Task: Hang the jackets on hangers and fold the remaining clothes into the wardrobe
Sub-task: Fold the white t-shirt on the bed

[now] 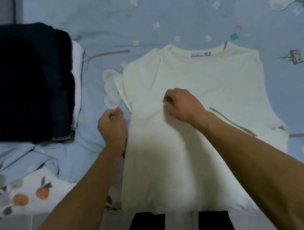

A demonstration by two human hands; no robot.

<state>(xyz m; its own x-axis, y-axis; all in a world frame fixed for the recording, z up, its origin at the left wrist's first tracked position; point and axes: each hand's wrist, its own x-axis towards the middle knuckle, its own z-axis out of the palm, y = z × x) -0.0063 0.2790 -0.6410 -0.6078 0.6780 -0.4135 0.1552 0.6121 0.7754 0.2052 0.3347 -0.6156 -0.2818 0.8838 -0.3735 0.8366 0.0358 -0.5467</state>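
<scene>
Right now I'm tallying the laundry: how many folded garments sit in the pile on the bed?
3 visible layers in the pile at the left: a black garment on top, a dark one beneath, a white one at the bottom. More may be hidden underneath.

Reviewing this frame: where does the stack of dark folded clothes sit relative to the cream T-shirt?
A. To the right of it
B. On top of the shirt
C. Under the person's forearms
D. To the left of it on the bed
D: the dark folded stack lies on the bedsheet left of the cream T-shirt, apart from it.
</scene>
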